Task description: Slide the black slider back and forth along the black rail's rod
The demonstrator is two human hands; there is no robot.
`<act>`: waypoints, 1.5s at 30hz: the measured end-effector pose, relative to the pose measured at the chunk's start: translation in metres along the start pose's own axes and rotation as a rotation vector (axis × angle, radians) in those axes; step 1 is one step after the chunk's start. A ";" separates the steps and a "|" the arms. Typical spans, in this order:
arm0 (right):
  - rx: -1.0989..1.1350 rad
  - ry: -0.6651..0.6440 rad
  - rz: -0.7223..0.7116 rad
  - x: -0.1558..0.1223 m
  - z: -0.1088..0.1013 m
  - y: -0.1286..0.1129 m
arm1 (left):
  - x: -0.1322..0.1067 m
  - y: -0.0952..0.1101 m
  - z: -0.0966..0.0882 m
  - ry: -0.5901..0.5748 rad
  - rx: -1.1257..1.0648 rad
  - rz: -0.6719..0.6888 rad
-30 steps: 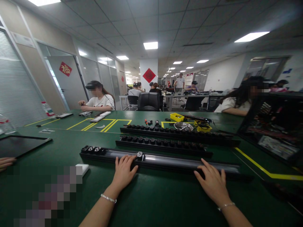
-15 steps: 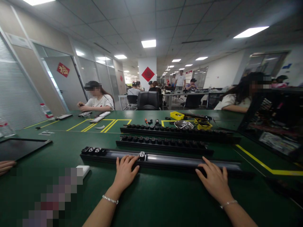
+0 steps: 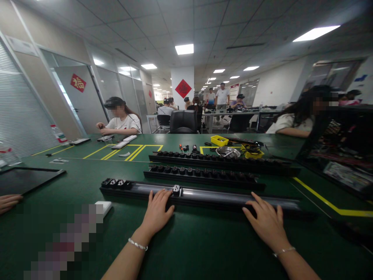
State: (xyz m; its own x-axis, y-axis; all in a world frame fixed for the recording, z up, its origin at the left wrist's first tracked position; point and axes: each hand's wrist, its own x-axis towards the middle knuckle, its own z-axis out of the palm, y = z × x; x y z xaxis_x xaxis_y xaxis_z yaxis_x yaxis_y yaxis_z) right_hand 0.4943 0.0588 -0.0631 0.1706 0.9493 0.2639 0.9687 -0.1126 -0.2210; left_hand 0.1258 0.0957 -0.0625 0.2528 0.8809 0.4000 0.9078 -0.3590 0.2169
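A long black metal channel (image 3: 215, 195) lies across the green table in front of me. Near its middle sits a single socket module (image 3: 176, 190) with a pale face, and several more socket modules (image 3: 116, 183) fill its left end. My left hand (image 3: 157, 214) rests on the channel's near edge, fingers stretched out, with the fingertips close to the left side of the middle module; whether they touch it I cannot tell. Farther right, my right hand (image 3: 265, 218) lies over the near edge with fingers spread, holding nothing.
Behind are two more channels (image 3: 204, 175) filled with dark sockets. Beyond them stand a metal bowl (image 3: 228, 151) and a yellow bin (image 3: 219, 140). A computer case (image 3: 346, 155) is at right. A co-worker's hand (image 3: 10, 203) is at the left edge, near a black tray (image 3: 32, 177).
The view has shifted slightly. Both hands stay at nearly the same places on the channel, and the middle socket module has not visibly moved along it.
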 end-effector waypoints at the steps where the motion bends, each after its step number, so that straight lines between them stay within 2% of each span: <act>1: 0.000 -0.003 -0.001 0.000 0.000 0.000 | 0.000 0.000 0.000 -0.002 0.000 -0.002; 8: -0.023 0.040 -0.013 -0.001 0.002 -0.001 | 0.001 0.001 -0.003 -0.012 0.003 0.000; 18: -0.018 -0.008 0.005 -0.001 -0.002 -0.003 | 0.001 0.000 -0.002 -0.022 0.001 -0.008; 34: -0.021 -0.002 0.000 -0.001 -0.003 -0.003 | 0.002 0.004 -0.006 -0.039 0.003 -0.019; 41: -0.054 0.095 -0.021 -0.005 -0.002 -0.008 | 0.002 0.006 -0.005 -0.030 0.016 -0.020; 45: -0.027 0.142 -0.142 -0.010 0.001 -0.022 | 0.001 0.008 -0.005 -0.030 0.028 -0.020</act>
State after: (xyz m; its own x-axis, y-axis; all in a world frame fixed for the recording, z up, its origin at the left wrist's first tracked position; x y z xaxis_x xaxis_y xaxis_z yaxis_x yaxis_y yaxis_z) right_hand 0.4706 0.0524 -0.0621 0.0534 0.9054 0.4211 0.9891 0.0101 -0.1472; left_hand 0.1315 0.0923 -0.0564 0.2440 0.8967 0.3693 0.9217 -0.3328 0.1993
